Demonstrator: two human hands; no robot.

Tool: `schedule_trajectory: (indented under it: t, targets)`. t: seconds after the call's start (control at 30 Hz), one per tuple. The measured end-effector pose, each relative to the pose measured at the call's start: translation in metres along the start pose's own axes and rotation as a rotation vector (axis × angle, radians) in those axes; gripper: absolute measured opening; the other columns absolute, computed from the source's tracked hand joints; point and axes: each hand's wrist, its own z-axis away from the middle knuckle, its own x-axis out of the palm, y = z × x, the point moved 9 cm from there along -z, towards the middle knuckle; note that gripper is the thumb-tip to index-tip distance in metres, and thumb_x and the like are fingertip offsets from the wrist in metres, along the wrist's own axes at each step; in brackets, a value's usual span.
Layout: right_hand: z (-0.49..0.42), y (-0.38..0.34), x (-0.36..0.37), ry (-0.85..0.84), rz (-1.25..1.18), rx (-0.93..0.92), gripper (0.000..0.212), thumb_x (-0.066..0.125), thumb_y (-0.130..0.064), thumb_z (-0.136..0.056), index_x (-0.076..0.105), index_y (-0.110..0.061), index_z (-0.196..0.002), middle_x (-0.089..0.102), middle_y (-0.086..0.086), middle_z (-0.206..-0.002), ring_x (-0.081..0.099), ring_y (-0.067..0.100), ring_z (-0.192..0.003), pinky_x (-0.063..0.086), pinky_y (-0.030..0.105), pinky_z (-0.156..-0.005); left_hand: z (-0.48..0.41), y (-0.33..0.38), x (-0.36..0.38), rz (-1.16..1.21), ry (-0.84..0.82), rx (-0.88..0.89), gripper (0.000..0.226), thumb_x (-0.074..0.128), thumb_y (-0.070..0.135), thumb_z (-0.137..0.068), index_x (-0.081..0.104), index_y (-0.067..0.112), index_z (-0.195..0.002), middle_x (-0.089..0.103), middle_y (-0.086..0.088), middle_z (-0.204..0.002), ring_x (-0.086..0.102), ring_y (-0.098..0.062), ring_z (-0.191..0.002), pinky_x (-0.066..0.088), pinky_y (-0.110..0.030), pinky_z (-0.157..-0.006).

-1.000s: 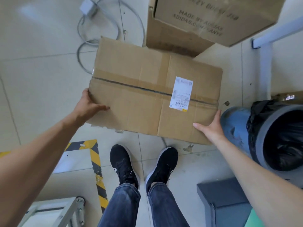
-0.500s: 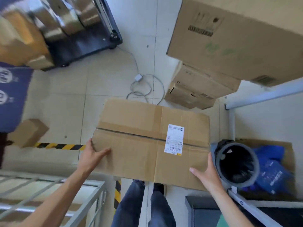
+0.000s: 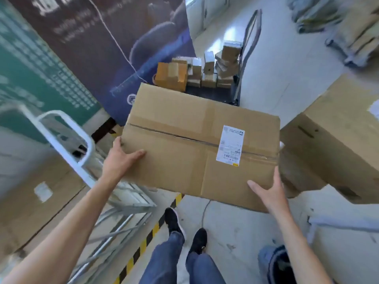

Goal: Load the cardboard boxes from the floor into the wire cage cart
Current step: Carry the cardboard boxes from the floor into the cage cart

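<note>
Cardboard box (image 3: 196, 144) held clear of the floor, taped seam and white label (image 3: 230, 145) facing up. Left hand (image 3: 121, 158) grips its left edge with the thumb on top, and right hand (image 3: 270, 191) grips the near right corner likewise. Wire cage cart (image 3: 82, 152) stands just left of the box with a carton (image 3: 30, 201) lying inside; a large carton (image 3: 332, 140) crowds the box's right end, a trolley of small boxes (image 3: 205, 72) stands behind, and striped floor tape (image 3: 147, 238) runs below.

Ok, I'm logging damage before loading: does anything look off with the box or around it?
The box looks sound: flaps shut, seam taped, held between left hand and right hand. One oddity: a loose cable on the floor below it, a possible trip risk.
</note>
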Motion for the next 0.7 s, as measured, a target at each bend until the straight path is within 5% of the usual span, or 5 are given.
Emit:
schedule_trajectory:
  t: [0.17,0.37,0.5,0.7]
  targets:
    - [0.055,-0.123,0.042,-0.082,0.017,-0.213,0.113,0.076,-0.067,-0.068,0.015,-0.037,-0.158,0.025,0.006,-0.163,0.024,0.024,-0.149,0.023,0.049,-0.117,0.096,-0.069,-0.147,0.090,0.267,-0.162,0.096,0.074,0.069,-0.067,0.032,0.030,-0.144,0.055,-0.001,-0.139,0.056,-0.032,-0.120,0.046,-0.048,-0.099]
    - [0.152,-0.229,0.130,-0.253,0.045,-0.497,0.090,0.069,-0.057,-0.082,0.022,-0.037,-0.156,0.036,0.002,-0.158,0.036,0.023,-0.143,0.033,0.049,-0.113,0.218,-0.179,-0.280,0.284,0.535,-0.302,0.092,0.074,0.072,-0.054,0.042,0.035,-0.132,0.061,0.006,-0.130,0.059,-0.027,-0.117,0.046,-0.050,-0.102]
    - [0.221,-0.256,0.176,-0.296,0.072,-0.601,0.084,0.067,-0.056,-0.083,0.025,-0.040,-0.154,0.037,0.003,-0.155,0.040,0.024,-0.139,0.036,0.051,-0.110,0.283,-0.244,-0.320,0.431,0.620,-0.343,0.096,0.079,0.067,-0.052,0.044,0.031,-0.133,0.061,0.005,-0.128,0.060,-0.024,-0.116,0.047,-0.050,-0.102]
    - [0.332,-0.246,0.253,-0.389,0.158,-0.675,0.082,0.062,-0.061,-0.082,0.026,-0.039,-0.153,0.041,0.004,-0.153,0.042,0.027,-0.137,0.038,0.056,-0.108,0.391,-0.361,-0.356,0.527,0.739,-0.421,0.087,0.086,0.046,-0.069,0.039,0.025,-0.140,0.057,0.002,-0.132,0.056,-0.018,-0.114,0.046,-0.032,-0.088]
